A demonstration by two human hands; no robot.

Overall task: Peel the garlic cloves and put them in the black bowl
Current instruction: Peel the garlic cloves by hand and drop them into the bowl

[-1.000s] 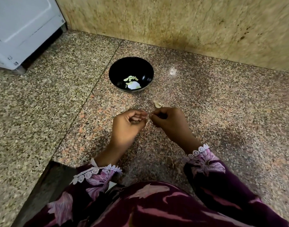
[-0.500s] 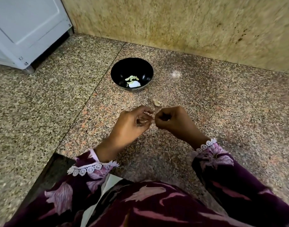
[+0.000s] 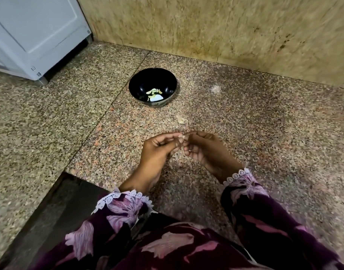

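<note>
I have a garlic clove (image 3: 182,137) pinched between both sets of fingertips, above the middle of the counter (image 3: 264,133). It looks light, small and hard, with a papery skin that should tear easily and a slick surface once bare, so I would hold it by the ends and pick at a loose skin edge. My left hand (image 3: 157,151) is curled, thumb and fingers pinching the clove; my right hand (image 3: 204,151) is curled too, fingertips nipping the same clove. The black bowl (image 3: 153,86), towards the counter's back edge, holds peeled cloves (image 3: 154,91).
</note>
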